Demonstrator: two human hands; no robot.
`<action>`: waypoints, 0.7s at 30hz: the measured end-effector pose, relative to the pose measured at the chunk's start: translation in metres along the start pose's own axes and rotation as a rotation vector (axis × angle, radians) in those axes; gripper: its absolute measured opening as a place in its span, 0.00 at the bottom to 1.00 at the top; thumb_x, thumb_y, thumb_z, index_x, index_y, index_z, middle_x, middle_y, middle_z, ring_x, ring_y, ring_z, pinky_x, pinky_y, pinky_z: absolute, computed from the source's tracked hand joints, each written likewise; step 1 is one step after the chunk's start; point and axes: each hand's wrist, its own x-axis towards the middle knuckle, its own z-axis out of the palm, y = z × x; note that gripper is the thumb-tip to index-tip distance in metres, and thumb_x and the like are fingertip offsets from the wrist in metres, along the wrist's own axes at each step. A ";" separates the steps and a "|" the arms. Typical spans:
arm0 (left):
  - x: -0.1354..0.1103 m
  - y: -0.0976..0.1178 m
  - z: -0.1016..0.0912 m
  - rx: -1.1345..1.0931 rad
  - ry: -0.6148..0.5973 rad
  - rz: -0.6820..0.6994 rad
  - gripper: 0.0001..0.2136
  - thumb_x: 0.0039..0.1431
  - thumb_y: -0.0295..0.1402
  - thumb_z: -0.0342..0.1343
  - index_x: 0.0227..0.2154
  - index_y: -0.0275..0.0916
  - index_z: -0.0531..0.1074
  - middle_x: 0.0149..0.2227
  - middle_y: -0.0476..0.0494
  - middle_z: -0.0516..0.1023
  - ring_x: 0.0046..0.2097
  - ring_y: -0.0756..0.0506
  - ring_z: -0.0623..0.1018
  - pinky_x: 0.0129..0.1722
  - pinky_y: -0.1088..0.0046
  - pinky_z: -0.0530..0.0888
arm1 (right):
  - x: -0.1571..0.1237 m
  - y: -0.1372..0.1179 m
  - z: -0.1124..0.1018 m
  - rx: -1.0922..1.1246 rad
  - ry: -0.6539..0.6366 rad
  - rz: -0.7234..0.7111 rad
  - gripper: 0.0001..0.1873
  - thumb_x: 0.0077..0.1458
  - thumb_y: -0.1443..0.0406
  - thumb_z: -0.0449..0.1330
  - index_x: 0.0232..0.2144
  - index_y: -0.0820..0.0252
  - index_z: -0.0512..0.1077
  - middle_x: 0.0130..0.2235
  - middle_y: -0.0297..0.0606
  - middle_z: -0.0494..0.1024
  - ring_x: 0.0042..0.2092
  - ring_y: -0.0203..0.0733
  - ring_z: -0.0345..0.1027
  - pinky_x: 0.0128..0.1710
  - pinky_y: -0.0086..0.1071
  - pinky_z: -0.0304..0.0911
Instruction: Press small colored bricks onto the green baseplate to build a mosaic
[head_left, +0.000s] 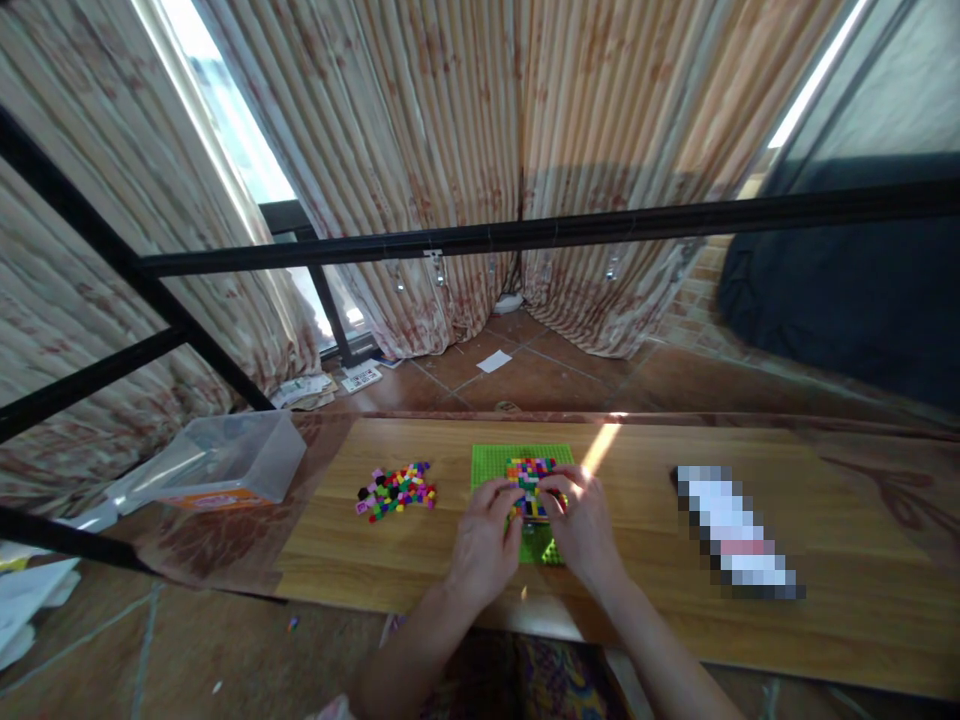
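Note:
A green studded baseplate (pixel 487 460) lies on the wooden board in front of me. On it is a flat block of small multicoloured toy bricks (pixel 532 468), in mixed red, pink, orange, blue and yellow. My left hand (pixel 486 532) grips its left side with bent fingers and thumb. From the right, my right hand (pixel 586 525) closes its fingertips on the opposite side. My fingers cover part of the block's edges, and whether a loose brick is between them cannot be made out.
Loose coloured bricks (pixel 397 490) are heaped to the left on the wooden board (pixel 637 600). A clear plastic box (pixel 259 455) stands beyond them. To the right lies a pixelated, phone-like object (pixel 739 535). A black metal rail (pixel 570 232) crosses before the curtains (pixel 442 130).

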 end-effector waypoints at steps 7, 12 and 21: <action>0.001 0.004 0.012 0.131 -0.045 0.034 0.18 0.57 0.25 0.51 0.51 0.43 0.67 0.56 0.40 0.63 0.56 0.41 0.67 0.57 0.54 0.68 | 0.001 -0.004 0.004 0.169 0.064 0.192 0.09 0.48 0.64 0.56 0.30 0.57 0.76 0.42 0.43 0.72 0.44 0.46 0.65 0.46 0.44 0.62; -0.001 0.006 0.012 0.190 -0.047 0.025 0.19 0.57 0.26 0.52 0.52 0.42 0.66 0.57 0.40 0.62 0.57 0.40 0.66 0.57 0.54 0.67 | -0.006 0.003 -0.001 0.300 0.115 0.358 0.16 0.49 0.58 0.56 0.37 0.60 0.74 0.41 0.44 0.73 0.43 0.46 0.67 0.40 0.41 0.65; 0.003 0.012 0.020 0.440 -0.086 0.114 0.23 0.57 0.28 0.52 0.56 0.43 0.62 0.60 0.37 0.60 0.55 0.38 0.67 0.53 0.55 0.69 | -0.027 0.023 -0.008 0.491 0.179 0.574 0.21 0.47 0.53 0.59 0.37 0.63 0.76 0.33 0.43 0.79 0.32 0.42 0.71 0.31 0.33 0.64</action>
